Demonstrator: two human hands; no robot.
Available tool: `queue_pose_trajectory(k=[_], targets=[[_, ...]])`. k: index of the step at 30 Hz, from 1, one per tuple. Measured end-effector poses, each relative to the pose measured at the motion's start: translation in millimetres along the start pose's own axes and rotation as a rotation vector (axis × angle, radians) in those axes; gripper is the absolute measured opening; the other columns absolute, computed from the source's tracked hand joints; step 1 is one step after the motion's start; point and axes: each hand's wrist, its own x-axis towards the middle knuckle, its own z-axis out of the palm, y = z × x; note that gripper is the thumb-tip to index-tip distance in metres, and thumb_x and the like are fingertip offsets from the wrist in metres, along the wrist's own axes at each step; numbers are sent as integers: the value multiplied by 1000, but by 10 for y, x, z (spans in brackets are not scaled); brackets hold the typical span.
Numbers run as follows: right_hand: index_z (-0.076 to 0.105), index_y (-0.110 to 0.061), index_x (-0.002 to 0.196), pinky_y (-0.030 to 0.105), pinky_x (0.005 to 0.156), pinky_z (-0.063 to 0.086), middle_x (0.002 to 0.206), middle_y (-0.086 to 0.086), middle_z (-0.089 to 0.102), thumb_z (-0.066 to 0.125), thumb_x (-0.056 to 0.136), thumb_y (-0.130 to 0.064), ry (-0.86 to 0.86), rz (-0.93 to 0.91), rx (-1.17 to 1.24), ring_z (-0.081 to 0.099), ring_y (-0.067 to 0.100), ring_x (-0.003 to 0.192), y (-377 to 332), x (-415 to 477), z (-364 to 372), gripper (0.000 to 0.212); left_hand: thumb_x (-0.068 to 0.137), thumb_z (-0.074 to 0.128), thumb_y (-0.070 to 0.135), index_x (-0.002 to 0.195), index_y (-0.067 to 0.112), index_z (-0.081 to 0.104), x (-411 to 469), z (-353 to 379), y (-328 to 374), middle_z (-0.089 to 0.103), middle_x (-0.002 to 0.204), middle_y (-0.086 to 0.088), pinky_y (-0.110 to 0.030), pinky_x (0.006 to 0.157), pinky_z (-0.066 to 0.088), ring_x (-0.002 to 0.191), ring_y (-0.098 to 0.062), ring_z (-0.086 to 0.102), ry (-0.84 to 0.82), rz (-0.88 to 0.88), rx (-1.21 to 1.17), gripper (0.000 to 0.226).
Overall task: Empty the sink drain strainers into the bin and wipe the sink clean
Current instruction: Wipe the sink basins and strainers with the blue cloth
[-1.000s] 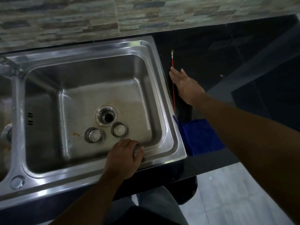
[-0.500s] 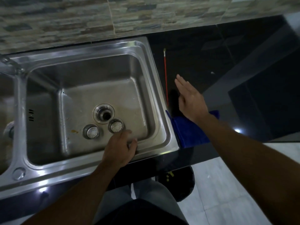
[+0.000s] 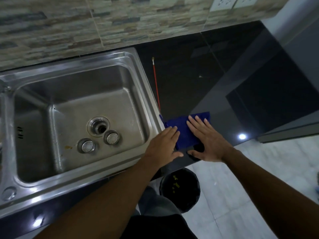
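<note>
Left hand [image 3: 163, 145], fingers straight, touches the cloth [image 3: 183, 131] at 9 o'clock; right hand [image 3: 208, 144], fingers flat, covers its 3 o'clock.

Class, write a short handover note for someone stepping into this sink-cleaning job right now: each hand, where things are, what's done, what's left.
Left hand: open, fingertips at the edge of the blue cloth, no grip.
Right hand: open, flat on the cloth.
The cloth lies on the black counter, right of the sink.
The nearer strainer and farther strainer sit loose on the basin floor beside the open drain.
The bin on the floor holds yellowish scraps, so emptying looks done.
Left: take the cloth and wipe the basin, including the brown spot; probably refit the strainers.
</note>
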Motion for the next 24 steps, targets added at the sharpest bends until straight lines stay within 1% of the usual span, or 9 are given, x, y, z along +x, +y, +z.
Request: queue_pose_trajectory(k=[3,6,8,10,13,15,19,22,24], targets=[[-12,-32,160,36,123,-13,168,-12,-19,45,77,-90,-34,-9,-17,-20,9,154,56,31,-4,116,103,48,41,153,12,37,86,-75,3,32,163,-8,-34,122,25,148,-24,31,21,38,85,59],[-8,-32,161,35,124,-10,169,-12,-15,40,77,-93,-14,6,1,-17,8,155,27,36,-11,114,104,48,27,137,13,53,153,-201,16,54,143,-5,-37,104,46,130,-22,46,71,22,19,36],[2,-28,162,38,128,-2,170,-9,-4,36,83,-89,78,45,-32,-10,12,157,-54,68,-2,106,102,52,25,133,11,56,155,-319,-15,62,131,-7,-38,100,46,123,-24,51,76,20,-114,34],[13,-23,162,41,128,2,170,-4,8,45,90,-76,187,77,-47,-1,18,158,-165,143,4,95,101,55,22,133,8,57,104,-414,-55,64,127,-12,-37,100,44,119,-27,56,75,52,-215,35],[24,-15,160,45,129,10,167,3,25,63,93,-29,270,12,76,14,23,157,-380,298,21,78,102,55,24,133,9,58,-46,-482,-121,65,128,-10,-31,100,42,118,-25,58,99,42,-303,35],[33,-14,157,46,126,21,157,9,43,68,83,-7,336,31,168,32,25,150,-526,359,16,82,101,54,34,137,18,55,-196,-503,-209,63,132,-3,-34,99,47,120,-20,58,138,-26,-295,40],[47,-15,148,37,120,29,136,14,64,61,70,-7,457,69,175,53,31,134,-847,457,-117,79,99,41,54,143,26,49,-570,-591,-534,61,140,2,-36,105,46,127,-18,56,223,-156,-304,53],[54,-9,141,46,117,33,138,24,59,58,71,-14,485,60,286,48,39,136,-1213,581,-214,70,99,35,54,142,23,53,-911,-604,-890,60,142,-1,-36,112,40,133,-20,53,263,-269,-319,56],[52,-5,143,49,118,35,148,25,50,55,77,-16,441,19,409,43,42,142,-1509,699,-256,67,100,34,55,138,25,56,-1173,-581,-1119,62,138,1,-31,108,39,129,-18,55,311,-373,-341,54]])
